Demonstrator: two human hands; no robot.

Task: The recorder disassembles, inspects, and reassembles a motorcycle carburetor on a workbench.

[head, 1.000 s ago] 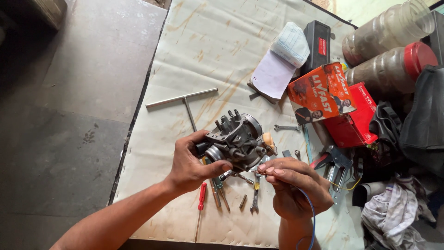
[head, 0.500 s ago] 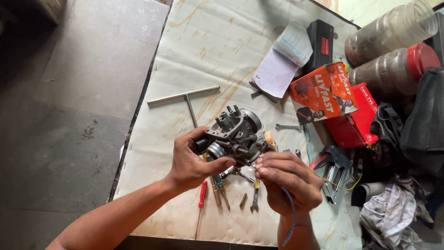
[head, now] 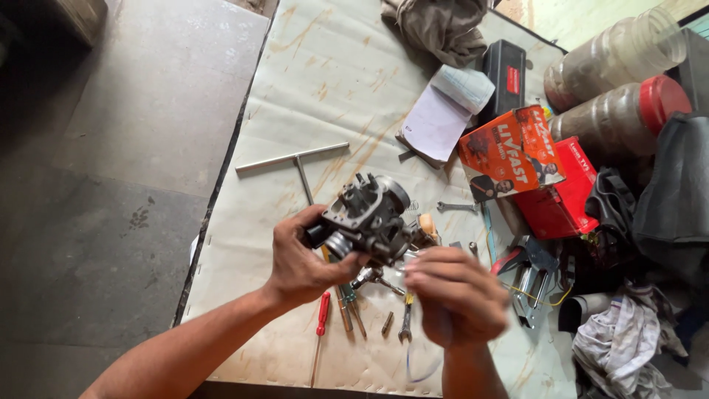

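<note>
The left hand [head: 299,262] gripped a grey carburetor [head: 368,216] above the workbench [head: 310,89], while the right hand [head: 459,297], fingers closed, pinched a thin clear tube [head: 413,366] at its side. Fitting appeared underway, demanding steady alignment; a red screwdriver [head: 321,325] and small wrench [head: 405,325] lay below.

Both bare forearms reach up from the bottom edge, the left hand [head: 299,262] cupped with thumb and fingers curled in a firm grip, the right hand [head: 458,295] just beside it, knuckles up, fingers bunched together and slightly blurred.
</note>
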